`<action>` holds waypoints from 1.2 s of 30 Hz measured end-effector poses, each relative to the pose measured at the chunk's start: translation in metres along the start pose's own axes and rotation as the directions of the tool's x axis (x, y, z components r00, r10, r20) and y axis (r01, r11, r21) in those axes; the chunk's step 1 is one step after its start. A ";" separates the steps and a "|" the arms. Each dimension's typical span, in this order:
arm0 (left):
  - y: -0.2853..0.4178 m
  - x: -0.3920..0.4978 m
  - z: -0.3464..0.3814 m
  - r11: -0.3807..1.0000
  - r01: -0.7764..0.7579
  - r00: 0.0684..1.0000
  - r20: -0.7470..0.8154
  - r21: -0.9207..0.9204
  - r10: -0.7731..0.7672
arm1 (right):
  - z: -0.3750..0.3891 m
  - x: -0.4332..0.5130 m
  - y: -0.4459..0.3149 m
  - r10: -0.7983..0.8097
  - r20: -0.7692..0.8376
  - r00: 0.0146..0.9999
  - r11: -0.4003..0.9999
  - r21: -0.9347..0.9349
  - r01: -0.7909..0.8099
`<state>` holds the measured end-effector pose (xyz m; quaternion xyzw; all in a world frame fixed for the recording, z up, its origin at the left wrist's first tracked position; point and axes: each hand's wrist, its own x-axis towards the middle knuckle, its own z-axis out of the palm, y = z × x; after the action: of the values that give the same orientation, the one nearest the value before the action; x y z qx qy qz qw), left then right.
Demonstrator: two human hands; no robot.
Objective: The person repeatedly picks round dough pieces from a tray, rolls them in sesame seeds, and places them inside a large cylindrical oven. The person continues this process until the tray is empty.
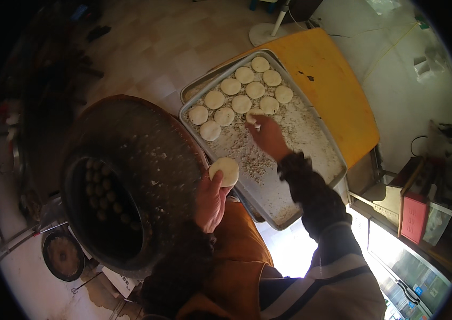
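My left hand [210,204] holds a flat, pale dough round [226,171] between thumb and fingers, beside the tray's left edge. Over the middle of the metal tray [302,180], my right hand [269,136] grips the near edge of another dough round [254,113]; the fingers partly cover it. Several more dough rounds [242,104] lie in staggered rows across the tray's far part. Loose seeds or crumbs [256,164] and a pale dusting are scattered on the bare part of the tray.
Left of the tray stands a large round oven [162,160] with a dark opening; several small rounds [100,186] show inside. A second tray [194,90] sits beneath the first, on a yellow tabletop [330,88]. A round lid [63,256] and a red box [413,218] are farther off.
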<state>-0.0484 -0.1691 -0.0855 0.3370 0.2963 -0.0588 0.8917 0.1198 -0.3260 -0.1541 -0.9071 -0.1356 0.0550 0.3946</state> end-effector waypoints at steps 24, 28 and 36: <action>0.101 -0.189 -0.103 0.848 0.018 0.988 0.137 -0.530 0.064 | 0.020 -0.018 0.011 0.348 0.468 0.812 0.248 0.790 -0.561; 0.114 -0.212 -0.139 0.889 0.061 0.994 0.105 -0.454 -0.015 | 0.018 -0.043 -0.122 -0.029 0.449 0.893 -0.332 0.838 -0.432; 0.149 -0.295 -0.256 0.790 -0.349 0.935 -0.132 -0.503 0.329 | 0.163 -0.057 -0.391 -0.347 0.840 0.416 0.545 0.542 -0.640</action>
<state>-0.3693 0.0796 0.0133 0.1326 0.2524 0.1904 0.9394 -0.0479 0.0262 0.0199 -0.4372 -0.1840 0.6237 0.6213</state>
